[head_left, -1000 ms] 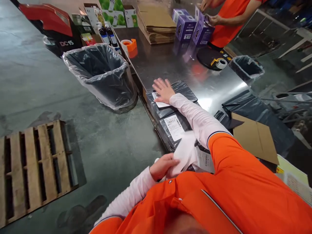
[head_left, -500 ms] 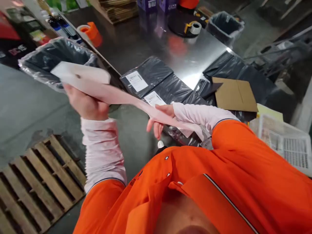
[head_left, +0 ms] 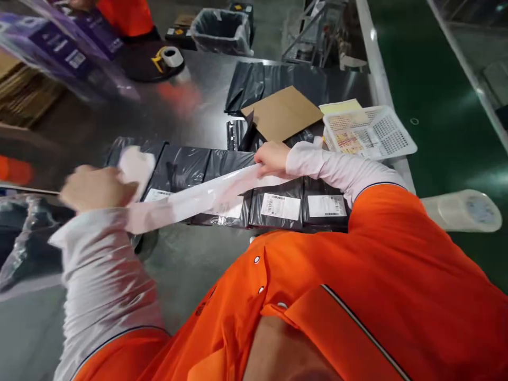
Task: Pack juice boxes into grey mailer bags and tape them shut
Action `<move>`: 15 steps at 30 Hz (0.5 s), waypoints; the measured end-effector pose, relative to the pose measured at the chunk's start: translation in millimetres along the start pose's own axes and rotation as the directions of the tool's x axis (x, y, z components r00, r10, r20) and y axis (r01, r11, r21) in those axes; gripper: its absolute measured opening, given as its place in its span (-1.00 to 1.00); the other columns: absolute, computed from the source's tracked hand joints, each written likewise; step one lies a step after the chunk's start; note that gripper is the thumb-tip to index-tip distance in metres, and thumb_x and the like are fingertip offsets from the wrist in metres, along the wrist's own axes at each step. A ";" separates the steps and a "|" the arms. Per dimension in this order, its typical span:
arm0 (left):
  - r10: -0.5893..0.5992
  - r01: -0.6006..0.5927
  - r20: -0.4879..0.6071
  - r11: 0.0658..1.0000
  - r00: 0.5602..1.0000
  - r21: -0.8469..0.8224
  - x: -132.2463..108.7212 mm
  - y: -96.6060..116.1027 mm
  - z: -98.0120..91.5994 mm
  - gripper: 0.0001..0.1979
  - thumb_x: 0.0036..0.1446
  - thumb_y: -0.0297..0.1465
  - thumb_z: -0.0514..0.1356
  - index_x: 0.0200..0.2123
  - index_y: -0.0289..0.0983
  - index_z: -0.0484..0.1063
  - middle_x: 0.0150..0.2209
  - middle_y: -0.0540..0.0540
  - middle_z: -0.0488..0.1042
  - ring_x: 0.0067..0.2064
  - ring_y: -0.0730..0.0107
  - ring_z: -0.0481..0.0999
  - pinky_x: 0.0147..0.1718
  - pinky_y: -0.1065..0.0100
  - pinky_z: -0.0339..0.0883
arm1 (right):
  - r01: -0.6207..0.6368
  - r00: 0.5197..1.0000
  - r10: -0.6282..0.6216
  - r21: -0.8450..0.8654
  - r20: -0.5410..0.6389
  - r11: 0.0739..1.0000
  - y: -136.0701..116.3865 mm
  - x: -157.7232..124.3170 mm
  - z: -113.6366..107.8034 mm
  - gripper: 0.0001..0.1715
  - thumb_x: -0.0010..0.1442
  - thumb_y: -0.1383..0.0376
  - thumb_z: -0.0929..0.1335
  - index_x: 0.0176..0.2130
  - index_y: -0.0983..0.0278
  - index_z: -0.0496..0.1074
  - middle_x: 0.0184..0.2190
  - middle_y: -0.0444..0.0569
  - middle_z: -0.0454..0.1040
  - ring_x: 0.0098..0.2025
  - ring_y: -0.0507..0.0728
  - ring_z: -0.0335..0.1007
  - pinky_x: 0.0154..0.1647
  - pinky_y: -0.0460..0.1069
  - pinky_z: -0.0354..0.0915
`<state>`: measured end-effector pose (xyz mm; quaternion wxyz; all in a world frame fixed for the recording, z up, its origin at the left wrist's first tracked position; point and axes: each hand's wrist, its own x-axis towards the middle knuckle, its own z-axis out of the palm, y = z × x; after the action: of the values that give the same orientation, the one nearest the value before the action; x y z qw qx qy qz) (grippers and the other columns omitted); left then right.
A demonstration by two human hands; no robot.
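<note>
I am looking down on a steel table (head_left: 190, 116) that mirrors the overhead light, with grey concrete floor (head_left: 186, 264) on its near side and green painted floor (head_left: 436, 106) off to the right. A row of black parcels (head_left: 186, 166) lies side by side along the near edge. Behind them are a flat piece of cardboard (head_left: 283, 112), loose black bags (head_left: 270, 79) and a white basket (head_left: 397, 140) holding printed sheets. Farther back I see a tape roll (head_left: 172, 55), a lined bin (head_left: 222, 29), blurred purple boxes (head_left: 55, 45) and a co-worker's orange shirt (head_left: 127, 16). Each parcel carries a white label (head_left: 281, 206) with a barcode and fine print that is too small for me to read. The purple boxes bear small white patches that are equally illegible. A white strip (head_left: 198, 198) stretches taut across the fronts of the parcels, running between the two hands. The left hand (head_left: 93, 185), motion-blurred and raised off the table's left end, is closed around the strip's bunched end. The right hand (head_left: 272, 159) rests on top of the parcels near the cardboard, thumb and fingers pinched tight on the strip's other end.
</note>
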<state>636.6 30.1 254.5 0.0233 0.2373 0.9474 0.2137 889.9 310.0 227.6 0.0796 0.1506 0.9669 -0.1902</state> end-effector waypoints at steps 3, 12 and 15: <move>0.388 -0.289 0.285 0.897 0.876 -0.334 -26.8 100.9 72.8 0.22 -0.53 -0.11 0.70 0.28 -0.35 0.45 0.11 -0.29 0.62 0.10 -0.15 0.56 0.22 -0.14 0.36 | 0.042 0.999 -0.043 -0.163 -0.004 0.986 0.2 -22.0 -10.7 -0.61 0.11 0.23 0.67 -0.52 0.28 0.52 -0.41 0.04 0.56 -0.12 0.35 0.58 -0.09 0.13 0.31; 0.770 -0.300 0.449 0.606 0.454 -0.737 -74.5 256.7 184.9 -0.66 -0.07 -0.14 0.56 -0.47 -0.30 0.67 -0.55 -0.06 0.47 -0.47 0.37 0.35 -0.44 0.40 0.12 | -0.034 0.997 0.052 0.251 -0.065 0.967 123.2 -107.4 -35.1 -0.68 0.17 0.12 0.60 -0.47 0.27 0.68 -0.61 -0.14 0.48 -0.43 0.04 0.38 -0.30 -0.01 0.11; 0.749 -0.200 0.434 0.588 0.500 -0.784 -73.7 271.8 194.5 -0.58 -0.12 -0.05 0.55 -0.55 -0.28 0.59 -0.59 -0.03 0.38 -0.51 0.43 0.26 -0.51 0.42 0.05 | 0.019 0.973 0.082 0.431 -0.215 0.902 157.7 -130.6 -30.4 -0.58 0.16 -0.01 0.58 -0.44 0.29 0.68 -0.54 -0.13 0.53 -0.40 0.04 0.39 -0.29 -0.03 0.14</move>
<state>849.7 289.2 186.8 0.4162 0.5491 0.6004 0.4061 1060.7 427.0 228.7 -0.0641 0.2009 0.9010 -0.3791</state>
